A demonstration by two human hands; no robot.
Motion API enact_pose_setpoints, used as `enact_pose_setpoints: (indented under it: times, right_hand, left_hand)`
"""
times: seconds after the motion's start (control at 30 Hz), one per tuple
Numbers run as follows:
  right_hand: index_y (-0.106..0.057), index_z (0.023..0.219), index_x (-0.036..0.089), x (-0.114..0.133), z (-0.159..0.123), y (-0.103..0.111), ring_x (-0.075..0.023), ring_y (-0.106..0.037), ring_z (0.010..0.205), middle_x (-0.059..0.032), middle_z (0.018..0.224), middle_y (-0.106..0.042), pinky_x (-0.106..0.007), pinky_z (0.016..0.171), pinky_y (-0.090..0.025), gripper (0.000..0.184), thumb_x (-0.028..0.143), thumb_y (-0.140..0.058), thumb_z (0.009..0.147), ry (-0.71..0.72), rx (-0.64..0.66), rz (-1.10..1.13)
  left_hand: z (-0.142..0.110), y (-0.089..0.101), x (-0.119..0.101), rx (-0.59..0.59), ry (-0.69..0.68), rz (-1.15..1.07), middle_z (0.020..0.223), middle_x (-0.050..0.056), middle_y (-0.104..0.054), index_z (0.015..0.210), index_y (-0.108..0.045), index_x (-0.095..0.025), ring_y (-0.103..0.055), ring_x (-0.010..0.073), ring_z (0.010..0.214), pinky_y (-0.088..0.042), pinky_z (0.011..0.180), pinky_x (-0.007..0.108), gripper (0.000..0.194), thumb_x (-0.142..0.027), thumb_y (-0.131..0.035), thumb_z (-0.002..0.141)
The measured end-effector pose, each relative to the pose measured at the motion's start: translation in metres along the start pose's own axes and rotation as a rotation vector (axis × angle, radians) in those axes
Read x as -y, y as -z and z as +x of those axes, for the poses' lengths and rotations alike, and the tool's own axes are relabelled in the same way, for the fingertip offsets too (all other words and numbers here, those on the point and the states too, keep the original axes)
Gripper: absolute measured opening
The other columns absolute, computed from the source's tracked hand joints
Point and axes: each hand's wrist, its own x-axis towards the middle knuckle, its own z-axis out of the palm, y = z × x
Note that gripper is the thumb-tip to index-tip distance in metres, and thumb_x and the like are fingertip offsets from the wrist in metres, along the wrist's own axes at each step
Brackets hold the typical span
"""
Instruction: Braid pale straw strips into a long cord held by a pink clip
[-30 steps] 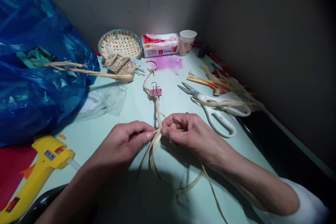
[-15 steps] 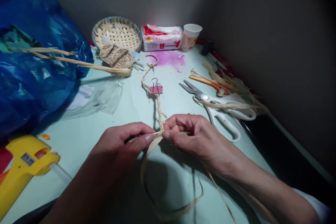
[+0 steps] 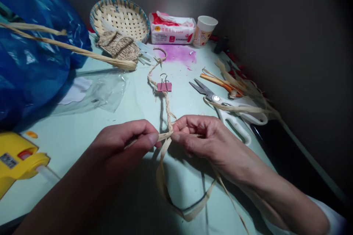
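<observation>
A thin braid of straw-coloured raffia (image 3: pixel 168 112) runs down the middle of the table, gripped farther up by a pink binder clip (image 3: pixel 164 87). My left hand (image 3: pixel 129 141) pinches a raffia strand and holds it out to the left of the braid's lower end. At that same end, my right hand (image 3: pixel 202 136) is closed with thumb and forefinger on raffia strands at the braid's right side. A loose flat raffia strand (image 3: pixel 162 180) hangs between the hands and curves toward the right wrist. Beyond the clip the finished cord curls into a hook shape.
White-handled scissors (image 3: pixel 228 106) and raffia scraps lie right, beside a dark flat object (image 3: pixel 286 158). At the back stand a woven basket (image 3: pixel 121 16), a tissue pack (image 3: pixel 172 29) and a paper cup (image 3: pixel 205 31). Left are a blue plastic bag (image 3: pixel 35 62) and a yellow glue gun (image 3: pixel 16 161).
My left hand has drawn back slightly left, stretching its strand sideways. The loose strand has swung into a wider loop. The view has shifted, so the glue gun sits farther left.
</observation>
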Motion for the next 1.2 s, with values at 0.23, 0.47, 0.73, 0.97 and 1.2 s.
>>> enact_pose_setpoints:
  times: [0.23, 0.47, 0.73, 0.97, 1.2]
  right_hand:
    - [-0.06, 0.083, 0.015, -0.002, -0.001, -0.002, -0.0048, -0.033, 0.047, 0.005, 0.058, -0.047, -0.019, 0.043, -0.023, 0.02, 0.035, -0.061, 0.086, 0.038, 0.001, -0.004]
    - [-0.061, 0.085, 0.015, 0.0, -0.001, -0.003, -0.0052, -0.037, 0.049, 0.0037, 0.06, -0.052, -0.019, 0.045, -0.026, 0.016, 0.03, -0.059, 0.087, 0.037, -0.009, -0.02]
    - [-0.062, 0.084, 0.014, 0.002, 0.0, -0.002, -0.0068, -0.04, 0.053, 0.0017, 0.061, -0.056, -0.02, 0.05, -0.029, 0.014, 0.027, -0.058, 0.087, 0.047, 0.002, -0.058]
    - [-0.061, 0.084, 0.015, -0.001, -0.001, -0.001, -0.0063, -0.039, 0.052, 0.0026, 0.061, -0.056, -0.02, 0.049, -0.028, 0.017, 0.032, -0.061, 0.087, 0.061, 0.015, -0.037]
    - [-0.061, 0.082, 0.015, 0.0, 0.002, 0.0, -0.0055, -0.037, 0.049, 0.0033, 0.059, -0.055, -0.02, 0.047, -0.026, 0.018, 0.032, -0.062, 0.086, 0.042, 0.016, -0.037]
  left_hand:
    - [-0.002, -0.002, -0.003, -0.039, 0.032, 0.06, 0.049, 0.0, -0.05, 0.058, -0.068, -0.021, -0.041, 0.0127, 0.045, -0.03, 0.037, 0.019, 0.034, -0.053, -0.062, 0.071]
    - [-0.004, -0.001, -0.008, -0.013, -0.049, 0.082, 0.046, 0.001, -0.056, 0.054, -0.069, -0.021, -0.045, 0.0122, 0.045, -0.03, 0.039, 0.017, 0.028, -0.045, -0.065, 0.07]
    - [-0.005, -0.001, -0.008, 0.085, -0.039, 0.136, 0.05, -0.001, -0.056, 0.059, -0.067, -0.021, -0.044, 0.0118, 0.046, -0.032, 0.04, 0.017, 0.029, -0.044, -0.06, 0.075]
    - [-0.008, -0.012, -0.015, -0.004, 0.061, 0.06, 0.051, -0.005, -0.053, 0.067, -0.065, -0.021, -0.042, 0.0092, 0.046, -0.031, 0.043, 0.016, 0.022, -0.044, -0.064, 0.07]
    - [-0.001, -0.01, -0.011, 0.0, 0.063, -0.066, 0.055, -0.002, -0.061, 0.066, -0.068, -0.019, -0.049, 0.011, 0.051, -0.034, 0.046, 0.017, 0.02, -0.039, -0.067, 0.07]
